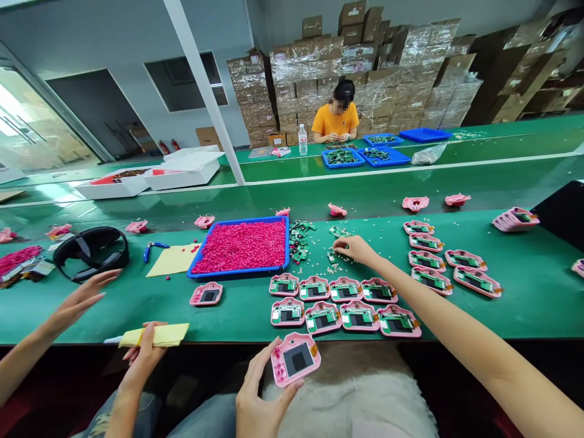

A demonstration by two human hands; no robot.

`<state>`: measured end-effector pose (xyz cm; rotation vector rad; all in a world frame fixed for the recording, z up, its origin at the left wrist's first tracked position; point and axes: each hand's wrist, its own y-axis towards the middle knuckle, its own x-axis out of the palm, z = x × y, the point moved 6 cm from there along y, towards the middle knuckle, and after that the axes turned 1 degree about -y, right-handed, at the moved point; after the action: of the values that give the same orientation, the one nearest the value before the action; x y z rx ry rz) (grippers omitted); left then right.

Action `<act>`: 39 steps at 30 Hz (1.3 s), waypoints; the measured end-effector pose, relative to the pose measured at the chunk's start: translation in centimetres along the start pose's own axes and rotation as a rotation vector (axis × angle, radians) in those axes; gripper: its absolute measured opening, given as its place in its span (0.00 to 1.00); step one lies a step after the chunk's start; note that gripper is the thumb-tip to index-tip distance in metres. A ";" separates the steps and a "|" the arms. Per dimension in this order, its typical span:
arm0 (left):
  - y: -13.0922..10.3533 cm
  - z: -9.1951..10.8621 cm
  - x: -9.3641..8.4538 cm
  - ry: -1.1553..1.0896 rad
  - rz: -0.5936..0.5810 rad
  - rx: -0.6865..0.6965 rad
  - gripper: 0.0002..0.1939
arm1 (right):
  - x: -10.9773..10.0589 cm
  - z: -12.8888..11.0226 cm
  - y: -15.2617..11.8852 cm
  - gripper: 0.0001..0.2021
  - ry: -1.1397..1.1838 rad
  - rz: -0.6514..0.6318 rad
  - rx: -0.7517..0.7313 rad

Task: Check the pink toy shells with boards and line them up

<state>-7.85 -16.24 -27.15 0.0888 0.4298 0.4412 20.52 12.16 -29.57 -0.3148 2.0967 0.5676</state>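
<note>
My left hand (262, 392) grips the edges of a pink handheld game console shell (296, 360) near the table's front edge. A dark square screen and pink buttons are visible in it. Stretched over the table, my right hand (358, 249) has its fingers pinched together beside a small green circuit board (331, 258). Whatever may be between those fingertips is hidden. Below that arm, two rows of pink shells with green boards (323, 316) lie face up. More small circuit boards (298, 240) are heaped beside the blue tray, with tiny pale pieces (337, 267) scattered around.
A blue tray (288, 258) holds pink buttons. At left are a co-worker's hands, one (86, 298) open, one around yellow paper (155, 334), plus a black headset (91, 252) and blue pliers (148, 250). More shells (429, 261) lie right. Across sits a person in orange (335, 125).
</note>
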 end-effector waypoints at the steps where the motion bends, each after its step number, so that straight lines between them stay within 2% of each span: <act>1: 0.0 0.0 -0.1 0.009 0.014 -0.004 0.27 | -0.1 0.2 -0.1 0.07 0.004 0.015 0.019; 7: 0.0 0.6 -0.4 0.051 0.086 0.023 0.22 | -1.8 2.1 -1.1 0.12 -0.026 0.111 0.125; 15: 0.2 0.6 -0.1 0.053 0.048 0.031 0.22 | -2.1 3.3 -2.1 0.09 -0.079 -0.057 0.003; 19: 0.2 0.7 0.1 0.017 0.014 0.049 0.23 | -2.2 3.2 -2.2 0.07 -0.096 -0.083 -0.057; 23: 0.2 1.0 0.1 0.056 0.055 0.088 0.22 | -2.4 2.8 -2.7 0.06 -0.096 -0.075 -0.092; 28: 0.1 1.3 0.3 0.068 0.058 0.115 0.22 | -2.9 2.7 -3.2 0.05 -0.090 -0.037 -0.081; 32: 0.2 1.5 0.3 0.048 0.037 0.103 0.23 | -4.3 2.4 -3.8 0.05 -0.079 0.018 -0.043; 35: 0.2 2.0 0.2 0.022 0.034 0.087 0.24 | -5.4 -0.6 -5.5 0.06 -0.036 0.067 -0.054; 37: 0.2 2.3 0.4 0.001 0.002 0.081 0.26 | -5.7 -4.9 -7.4 0.06 0.033 0.089 -0.151; 39: 0.3 2.7 0.6 -0.008 -0.041 0.081 0.28 | -5.5 -10.1 -9.6 0.07 0.101 0.059 -0.280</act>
<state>-6.31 -15.71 -24.91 0.1595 0.4408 0.3836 20.39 -1.18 -22.76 -0.4491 2.1298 0.9000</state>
